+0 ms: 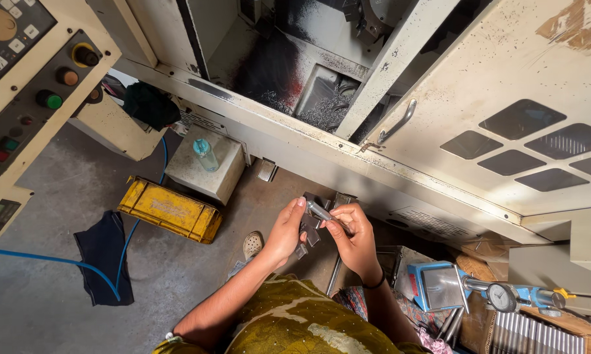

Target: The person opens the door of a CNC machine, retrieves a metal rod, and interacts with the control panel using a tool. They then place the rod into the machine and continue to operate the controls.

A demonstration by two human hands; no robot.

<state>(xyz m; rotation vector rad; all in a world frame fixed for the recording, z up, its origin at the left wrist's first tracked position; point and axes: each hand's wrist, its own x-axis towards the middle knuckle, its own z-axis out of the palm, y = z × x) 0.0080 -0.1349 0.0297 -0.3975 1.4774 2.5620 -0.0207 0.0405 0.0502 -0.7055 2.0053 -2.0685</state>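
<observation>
Pinching a small metal cylinder (320, 211) between both hands, left hand (284, 231) and right hand (354, 237), fingers pressed on its ends, above the floor (46, 308) beside the machine (505, 98). Probably handling as stiff, dense, smooth and slippery; gripping at the ends seeming safest.

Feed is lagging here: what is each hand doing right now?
Left hand: closed on one end of the metal rod.
Right hand: closed on the rod's other end.
</observation>
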